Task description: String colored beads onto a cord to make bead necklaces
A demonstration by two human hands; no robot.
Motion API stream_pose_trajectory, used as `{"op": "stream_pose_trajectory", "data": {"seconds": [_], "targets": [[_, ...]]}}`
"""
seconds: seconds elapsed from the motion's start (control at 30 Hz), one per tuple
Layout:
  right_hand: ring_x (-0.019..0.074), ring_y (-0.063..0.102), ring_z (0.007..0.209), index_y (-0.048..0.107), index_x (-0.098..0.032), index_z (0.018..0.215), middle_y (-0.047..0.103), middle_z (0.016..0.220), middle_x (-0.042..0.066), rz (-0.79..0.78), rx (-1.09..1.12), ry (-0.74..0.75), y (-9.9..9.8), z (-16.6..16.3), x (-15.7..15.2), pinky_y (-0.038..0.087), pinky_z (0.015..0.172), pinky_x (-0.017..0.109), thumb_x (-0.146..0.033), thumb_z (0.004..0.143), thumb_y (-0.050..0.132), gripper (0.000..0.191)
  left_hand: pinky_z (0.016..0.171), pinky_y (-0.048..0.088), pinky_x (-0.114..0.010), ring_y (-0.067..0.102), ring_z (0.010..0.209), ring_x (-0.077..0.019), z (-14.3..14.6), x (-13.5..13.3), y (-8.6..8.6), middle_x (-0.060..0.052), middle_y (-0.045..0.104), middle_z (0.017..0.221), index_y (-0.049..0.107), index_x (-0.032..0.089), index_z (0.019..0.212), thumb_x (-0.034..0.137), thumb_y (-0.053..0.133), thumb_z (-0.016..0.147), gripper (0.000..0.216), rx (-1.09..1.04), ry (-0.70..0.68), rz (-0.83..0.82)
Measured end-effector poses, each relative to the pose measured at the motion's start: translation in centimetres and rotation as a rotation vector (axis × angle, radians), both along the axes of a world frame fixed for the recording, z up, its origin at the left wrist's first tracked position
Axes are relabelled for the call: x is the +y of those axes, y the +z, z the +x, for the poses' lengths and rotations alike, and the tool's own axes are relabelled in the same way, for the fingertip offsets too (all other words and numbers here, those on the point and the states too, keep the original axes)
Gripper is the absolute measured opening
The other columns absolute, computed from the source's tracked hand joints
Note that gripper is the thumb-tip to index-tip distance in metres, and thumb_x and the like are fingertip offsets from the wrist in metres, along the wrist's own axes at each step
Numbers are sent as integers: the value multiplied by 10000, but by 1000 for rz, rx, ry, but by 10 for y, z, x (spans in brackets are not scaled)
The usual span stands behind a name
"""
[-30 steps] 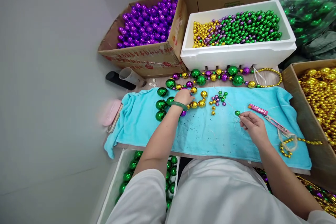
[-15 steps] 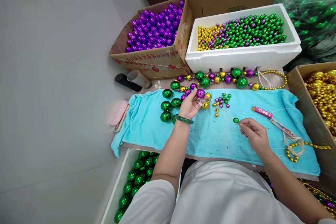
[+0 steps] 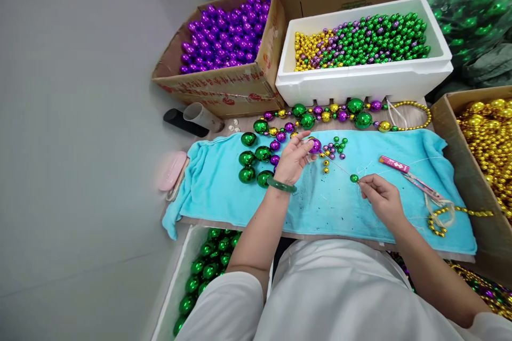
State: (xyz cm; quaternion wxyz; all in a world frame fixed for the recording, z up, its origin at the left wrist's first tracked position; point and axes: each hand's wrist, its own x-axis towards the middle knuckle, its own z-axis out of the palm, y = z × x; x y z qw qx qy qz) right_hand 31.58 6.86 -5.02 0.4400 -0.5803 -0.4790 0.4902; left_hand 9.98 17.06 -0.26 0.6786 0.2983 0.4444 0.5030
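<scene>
Since half a second ago the purple bead (image 3: pixel 315 145) has drawn closer to the small green bead (image 3: pixel 354 178), and the gap between them is shorter. The left hand (image 3: pixel 294 159) pinches the purple bead between thumb and fingertips, just above the turquoise towel (image 3: pixel 320 205) spread over the bench (image 3: pixel 414 117). A thin needle (image 3: pixel 338 165) links the two beads, its long axis slanting from upper left to lower right, tip toward the purple bead. The right hand (image 3: pixel 381 200) pinches the needle just behind the green bead with thumb and forefinger. Those fingertips hide the needle's rear end. The pale thread (image 3: pixel 366 170) beside it is too fine to follow. Whether the tip has entered the purple bead cannot be told.
</scene>
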Motion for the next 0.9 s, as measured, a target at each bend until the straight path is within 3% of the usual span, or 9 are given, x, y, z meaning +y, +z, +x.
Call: {"op": "stream_pose_trajectory", "data": {"seconds": [0.27,0.43,0.63,0.77,0.9], "targets": [[101,443,491,598,-178,737,523,529,-22,-78,129,-25,-6,1,6,341,462,230,-376,752,610,199,636,507,-239,642,722,-125,11,-10,-1,-21,646,876,590,180,1052,244,723,726,358,-129,-27,-68],[92,437,486,587,-174,710,514,520,-29,-86,149,-52,-2,0,8,333,460,222,-367,728,617,195,635,508,-229,647,748,-128,13,-13,-2,-20,646,907,602,180,1033,209,737,704,357,-123,-4,-12],[83,409,445,582,-175,709,528,497,-27,-227,264,-2,4,0,12,299,426,214,-379,684,634,213,660,508,-226,641,780,-126,13,-14,-2,-24,648,910,631,182,989,262,718,734,281,-164,-39,12],[85,418,457,583,-173,697,513,486,-32,-159,203,-53,3,0,13,319,446,216,-375,687,628,208,699,516,-230,641,850,-141,13,-14,-2,-25,650,955,644,192,991,189,750,688,321,-119,-17,117],[88,424,456,590,-173,708,522,491,-28,-151,216,3,1,1,12,321,439,217,-382,695,627,212,704,519,-236,643,816,-133,10,-15,-2,-29,652,941,651,193,1030,266,723,734,313,-179,-79,53]]}}
